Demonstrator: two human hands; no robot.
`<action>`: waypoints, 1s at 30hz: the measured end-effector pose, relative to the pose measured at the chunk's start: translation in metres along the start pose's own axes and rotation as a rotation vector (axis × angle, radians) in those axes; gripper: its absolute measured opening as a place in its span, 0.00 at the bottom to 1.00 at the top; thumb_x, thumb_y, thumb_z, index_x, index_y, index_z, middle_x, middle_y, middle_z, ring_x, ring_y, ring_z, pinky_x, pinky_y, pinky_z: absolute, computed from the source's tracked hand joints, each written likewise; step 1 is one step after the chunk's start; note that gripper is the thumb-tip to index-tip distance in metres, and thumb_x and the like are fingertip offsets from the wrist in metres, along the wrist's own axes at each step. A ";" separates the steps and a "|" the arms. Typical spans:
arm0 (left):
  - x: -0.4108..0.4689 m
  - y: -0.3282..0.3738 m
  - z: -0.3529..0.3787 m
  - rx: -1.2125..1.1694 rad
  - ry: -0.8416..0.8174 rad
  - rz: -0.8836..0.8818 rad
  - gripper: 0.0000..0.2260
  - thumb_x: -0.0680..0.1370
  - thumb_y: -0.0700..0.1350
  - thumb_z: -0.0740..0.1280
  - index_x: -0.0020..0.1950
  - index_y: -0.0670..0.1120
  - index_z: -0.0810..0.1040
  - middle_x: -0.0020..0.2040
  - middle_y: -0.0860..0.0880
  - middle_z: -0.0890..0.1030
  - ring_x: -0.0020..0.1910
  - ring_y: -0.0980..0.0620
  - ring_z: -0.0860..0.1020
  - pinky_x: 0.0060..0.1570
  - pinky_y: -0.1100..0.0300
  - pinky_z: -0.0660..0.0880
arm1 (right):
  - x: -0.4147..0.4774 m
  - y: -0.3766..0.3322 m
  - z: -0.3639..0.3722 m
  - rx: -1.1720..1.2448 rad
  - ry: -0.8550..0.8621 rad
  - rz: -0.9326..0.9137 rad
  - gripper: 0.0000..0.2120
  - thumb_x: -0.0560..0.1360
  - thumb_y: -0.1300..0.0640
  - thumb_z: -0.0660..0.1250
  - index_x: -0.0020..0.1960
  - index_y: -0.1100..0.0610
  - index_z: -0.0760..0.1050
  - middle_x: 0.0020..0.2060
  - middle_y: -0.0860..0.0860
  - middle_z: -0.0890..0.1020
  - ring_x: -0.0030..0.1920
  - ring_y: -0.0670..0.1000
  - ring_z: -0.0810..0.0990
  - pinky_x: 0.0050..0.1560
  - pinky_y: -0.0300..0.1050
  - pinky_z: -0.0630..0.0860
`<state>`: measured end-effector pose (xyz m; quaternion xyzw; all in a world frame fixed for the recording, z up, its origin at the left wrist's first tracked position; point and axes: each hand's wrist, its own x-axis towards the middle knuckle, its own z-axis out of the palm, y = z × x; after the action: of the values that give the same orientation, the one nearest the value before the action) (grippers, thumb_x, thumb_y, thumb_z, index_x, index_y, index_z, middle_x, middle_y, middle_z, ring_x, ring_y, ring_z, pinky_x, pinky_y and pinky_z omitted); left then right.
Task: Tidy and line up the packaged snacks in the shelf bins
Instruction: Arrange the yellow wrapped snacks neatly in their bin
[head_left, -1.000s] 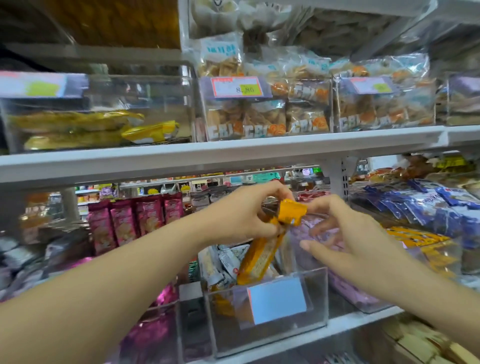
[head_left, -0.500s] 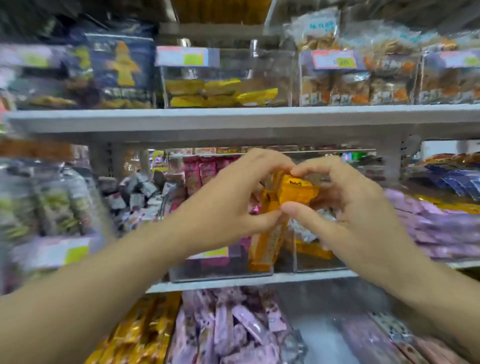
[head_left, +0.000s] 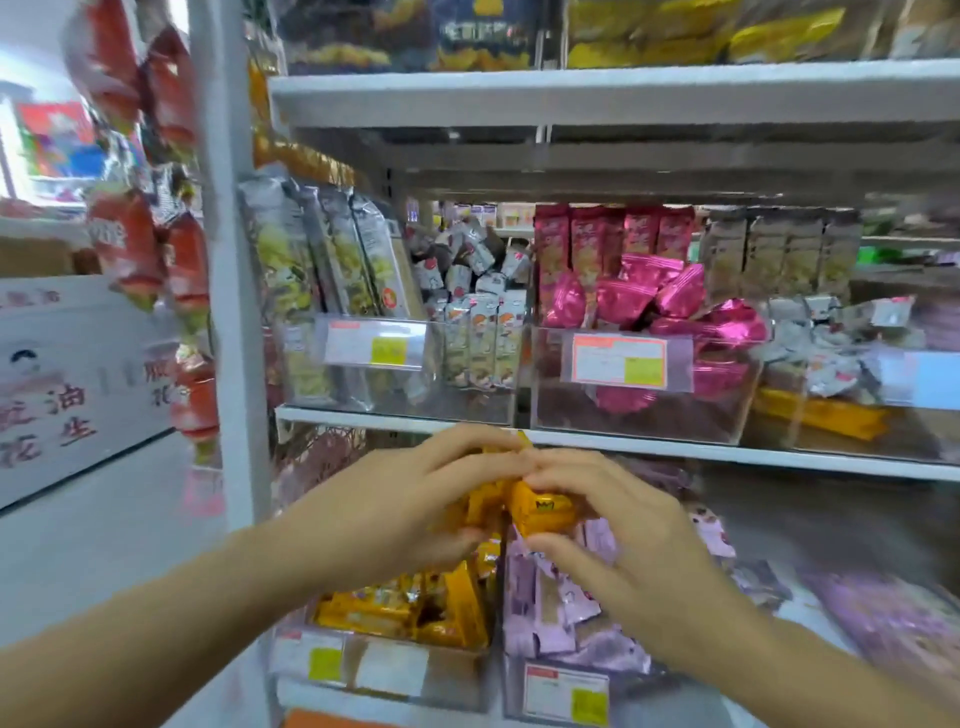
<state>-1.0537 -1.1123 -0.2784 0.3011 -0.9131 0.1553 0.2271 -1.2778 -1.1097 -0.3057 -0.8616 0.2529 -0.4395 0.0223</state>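
Note:
Both hands meet in the lower middle of the head view around an orange snack packet (head_left: 543, 512). My left hand (head_left: 410, 506) grips its left side and my right hand (head_left: 618, 535) pinches its right end. The packet hangs just above a clear bin (head_left: 332, 670) that holds several orange packets (head_left: 410, 608) of the same kind. Directly to the right stands a clear bin (head_left: 566, 693) filled with pale purple packets (head_left: 561, 603).
On the shelf above (head_left: 675, 452) stand clear bins of grey-green bars (head_left: 332, 260), small grey packets (head_left: 478, 291), pink packets (head_left: 649, 296) and another orange packet (head_left: 815, 418). A white upright post (head_left: 231, 312) with hanging red packets (head_left: 130, 244) is at the left, beside a white carton (head_left: 67, 384).
The view has swung left and down to a lower shelf. Both hands have carried the orange packet down with them, from in front of the middle shelf to above the bin of orange packets.

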 end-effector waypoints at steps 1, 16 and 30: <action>-0.011 -0.009 0.008 0.020 -0.016 -0.020 0.25 0.74 0.55 0.62 0.71 0.59 0.61 0.69 0.59 0.64 0.45 0.56 0.80 0.40 0.64 0.76 | 0.000 0.006 0.013 0.012 -0.061 0.036 0.14 0.76 0.46 0.64 0.61 0.43 0.70 0.61 0.38 0.74 0.63 0.36 0.70 0.62 0.30 0.65; -0.048 -0.065 0.057 -0.008 -0.264 -0.320 0.16 0.78 0.61 0.55 0.61 0.59 0.73 0.63 0.60 0.72 0.54 0.56 0.77 0.50 0.61 0.73 | 0.012 0.053 0.068 -0.161 -0.535 0.224 0.14 0.78 0.56 0.63 0.63 0.46 0.75 0.62 0.43 0.74 0.63 0.43 0.70 0.66 0.44 0.67; 0.145 0.046 -0.025 -0.158 0.121 0.118 0.09 0.77 0.51 0.60 0.53 0.53 0.78 0.46 0.59 0.78 0.44 0.60 0.77 0.43 0.56 0.77 | 0.017 0.011 -0.152 -0.274 -0.234 0.228 0.07 0.75 0.56 0.68 0.51 0.47 0.81 0.40 0.34 0.80 0.44 0.36 0.78 0.45 0.30 0.73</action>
<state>-1.1779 -1.1360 -0.1901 0.2180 -0.9232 0.1140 0.2953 -1.3911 -1.0993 -0.2033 -0.8675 0.4019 -0.2927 -0.0160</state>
